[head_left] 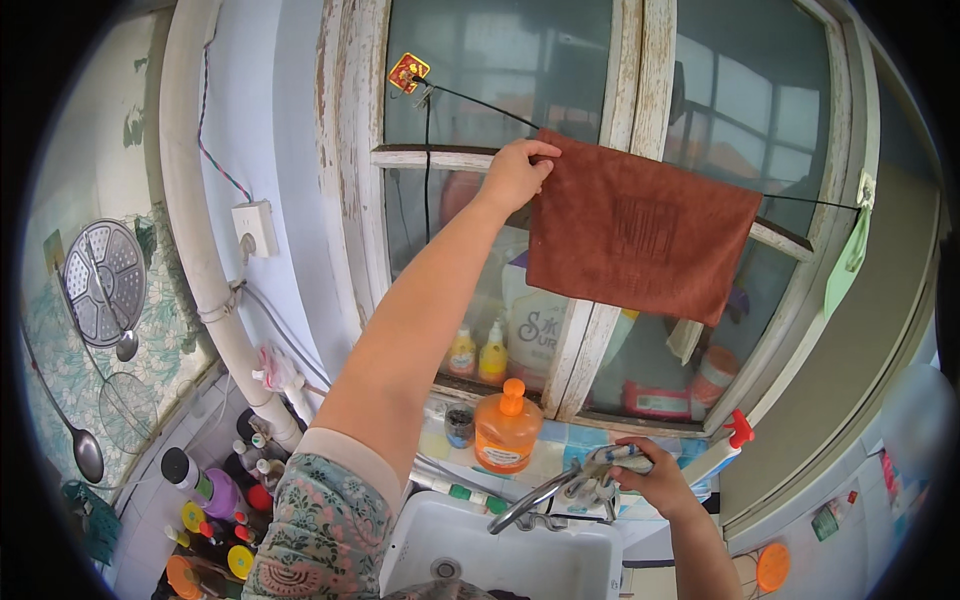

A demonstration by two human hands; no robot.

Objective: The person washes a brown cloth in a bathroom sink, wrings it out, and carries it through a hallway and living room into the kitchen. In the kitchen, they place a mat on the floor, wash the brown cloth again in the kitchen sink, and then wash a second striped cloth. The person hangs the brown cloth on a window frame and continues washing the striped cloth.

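Observation:
A reddish-brown towel hangs folded over a black cord strung across the window. My left hand is raised to its upper left corner, thumb and fingers pinching the edge by the cord. Lower down at the right, my right hand is closed round a crumpled grey-white cloth at the base of the faucet. The chrome spout slants down left over the white sink. How far the cloth wraps the faucet is hard to make out.
Behind the sink stand an orange pump bottle, a small dark jar and a white spray bottle with a red head. Several condiment bottles crowd the lower left. A skimmer and a ladle hang on the left wall.

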